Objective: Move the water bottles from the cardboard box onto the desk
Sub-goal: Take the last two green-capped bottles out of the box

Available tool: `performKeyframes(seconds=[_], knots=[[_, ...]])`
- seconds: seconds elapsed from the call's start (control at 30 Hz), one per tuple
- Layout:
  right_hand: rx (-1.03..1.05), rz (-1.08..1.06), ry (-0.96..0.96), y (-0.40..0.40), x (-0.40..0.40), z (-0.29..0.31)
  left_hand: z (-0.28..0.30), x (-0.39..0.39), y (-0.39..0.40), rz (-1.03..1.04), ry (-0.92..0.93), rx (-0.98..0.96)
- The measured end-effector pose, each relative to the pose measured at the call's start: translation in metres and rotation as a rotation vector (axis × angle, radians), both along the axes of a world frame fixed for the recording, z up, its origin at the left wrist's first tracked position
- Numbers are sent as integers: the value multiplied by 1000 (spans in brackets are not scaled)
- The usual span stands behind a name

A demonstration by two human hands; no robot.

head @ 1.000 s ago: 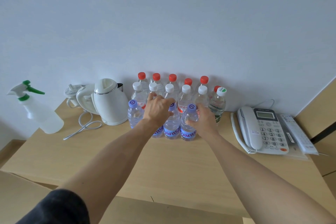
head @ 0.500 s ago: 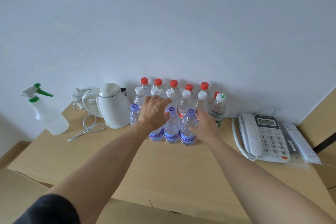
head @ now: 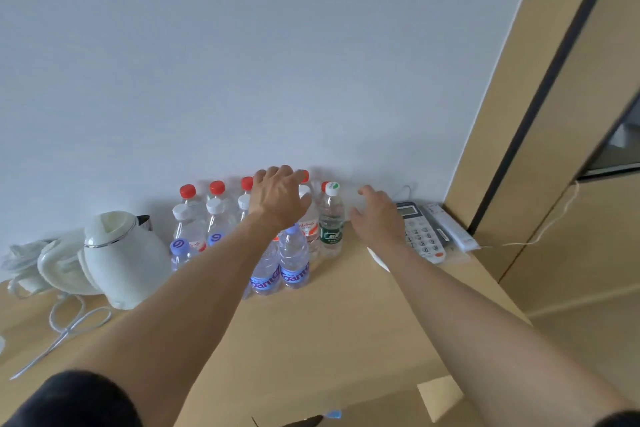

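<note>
The water bottles [head: 294, 253] are stood in rows on the bench [head: 311, 322] by the wall: 5 red caps, 5 white caps and 3 purple caps can be counted. Nothing is held: the left hand [head: 278, 199] and right hand [head: 379, 218] are spread above them.

Cardboard box [head: 440, 395] cut off below
</note>
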State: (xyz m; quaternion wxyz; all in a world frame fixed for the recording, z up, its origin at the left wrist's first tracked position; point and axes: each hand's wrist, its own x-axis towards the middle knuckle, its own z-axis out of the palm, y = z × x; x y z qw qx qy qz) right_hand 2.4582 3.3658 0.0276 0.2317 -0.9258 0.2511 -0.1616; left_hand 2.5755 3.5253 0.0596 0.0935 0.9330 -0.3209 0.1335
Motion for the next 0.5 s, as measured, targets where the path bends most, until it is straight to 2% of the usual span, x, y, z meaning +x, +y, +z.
performKeyframes(seconds=[0.27, 0.5], knots=[[9, -315, 54, -44, -103, 16, 0, -57, -93, -255, 66, 56], [38, -596, 113, -85, -215, 9, -9, -155, -181, -523, 85, 119]])
